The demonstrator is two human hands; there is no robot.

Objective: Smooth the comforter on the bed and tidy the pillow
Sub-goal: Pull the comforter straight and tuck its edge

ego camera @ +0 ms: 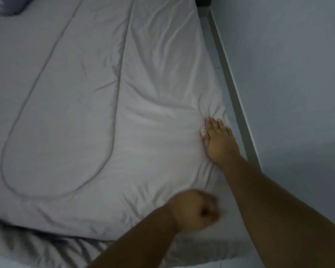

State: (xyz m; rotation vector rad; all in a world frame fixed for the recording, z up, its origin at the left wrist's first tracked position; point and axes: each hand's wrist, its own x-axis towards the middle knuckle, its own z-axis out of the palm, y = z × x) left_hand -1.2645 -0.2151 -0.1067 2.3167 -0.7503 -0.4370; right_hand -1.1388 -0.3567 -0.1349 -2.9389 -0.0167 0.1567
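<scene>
A pale grey quilted comforter (89, 117) covers the bed, with a long oval stitch line on its left half and creases along its right side. My right hand (219, 141) lies flat, fingers together, on the comforter's right edge, where the cloth bunches into small wrinkles. My left hand (195, 210) is blurred and curled into a fist at the comforter's near right corner; whether it pinches the cloth is unclear. A corner of a bluish pillow (6, 5) shows at the top left.
A grey baseboard strip (234, 93) and a light wall (288, 74) run close along the bed's right side. Below the comforter's near edge hangs wrinkled grey sheet (46, 248).
</scene>
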